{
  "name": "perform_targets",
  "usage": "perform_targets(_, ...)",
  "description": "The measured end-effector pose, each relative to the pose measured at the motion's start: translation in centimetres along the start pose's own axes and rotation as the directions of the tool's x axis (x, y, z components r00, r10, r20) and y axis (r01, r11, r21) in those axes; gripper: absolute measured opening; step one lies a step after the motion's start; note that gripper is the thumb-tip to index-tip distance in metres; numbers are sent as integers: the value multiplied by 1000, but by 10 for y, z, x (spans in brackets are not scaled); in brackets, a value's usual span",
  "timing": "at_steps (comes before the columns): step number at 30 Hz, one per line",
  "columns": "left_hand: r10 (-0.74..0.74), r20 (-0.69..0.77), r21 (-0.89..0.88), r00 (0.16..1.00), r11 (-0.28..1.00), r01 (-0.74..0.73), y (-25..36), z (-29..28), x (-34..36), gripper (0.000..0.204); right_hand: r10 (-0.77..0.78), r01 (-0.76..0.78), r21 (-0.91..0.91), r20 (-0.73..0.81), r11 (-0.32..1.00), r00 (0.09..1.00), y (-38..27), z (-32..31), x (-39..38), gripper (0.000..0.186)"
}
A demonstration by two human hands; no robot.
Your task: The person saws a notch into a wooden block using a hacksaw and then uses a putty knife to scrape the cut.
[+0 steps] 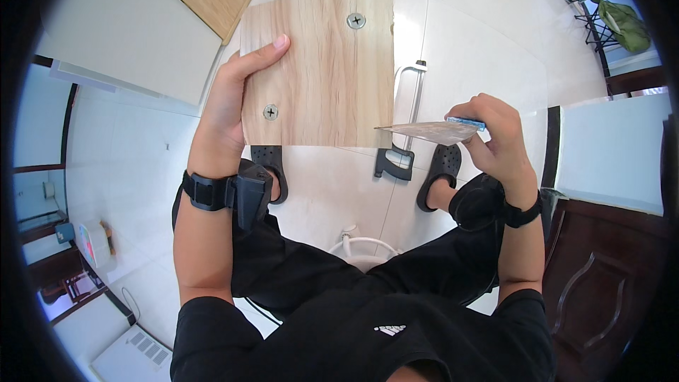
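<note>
Pale grained-wood squarish board hangs above the white tiled floor, clasped by the left hand; the right hand pinches a blue-handled grey scraper near its corner. Two silver cross-head screws look seated; what's left, unclear.

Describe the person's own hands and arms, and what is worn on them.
The left hand and right hand are without gloves. Short black sleeves leave the forearms uncovered. A wide black strap circles the left wrist, carrying a blocky, dark device. The right wrist also wears a black band.
</note>
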State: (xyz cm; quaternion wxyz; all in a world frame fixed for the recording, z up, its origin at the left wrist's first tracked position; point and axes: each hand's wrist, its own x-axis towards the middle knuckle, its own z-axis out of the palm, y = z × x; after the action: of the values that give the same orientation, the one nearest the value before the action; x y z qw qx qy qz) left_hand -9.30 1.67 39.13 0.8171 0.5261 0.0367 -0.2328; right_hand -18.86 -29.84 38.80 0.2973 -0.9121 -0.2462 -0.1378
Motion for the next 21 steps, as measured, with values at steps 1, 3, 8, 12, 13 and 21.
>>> perform_targets(1,-5,-4,-14,1000,1000,5,1,1,-1,56,12,-12,2,8,1000,1000,1,1,0,19)
perform_targets(3,-14,-10,-46,1000,999,14,1,4,-2,55,36,-36,3,24,999,999,1,2,-2,18)
perform_targets(8,-43,-18,-87,999,995,42,-3,2,2,55,131,-133,77,25,988,991,-3,10,-3,14)
perform_targets(12,-86,3,-141,996,986,86,-2,-2,3,52,155,-157,37,33,987,987,-6,11,-2,14)
perform_targets(13,-88,4,-134,996,987,88,-2,-3,4,52,162,-163,28,40,986,986,-7,11,-2,14)
perform_targets(21,70,-42,190,997,980,-61,-4,-9,4,58,119,-101,-202,79,974,990,-8,13,-1,27)
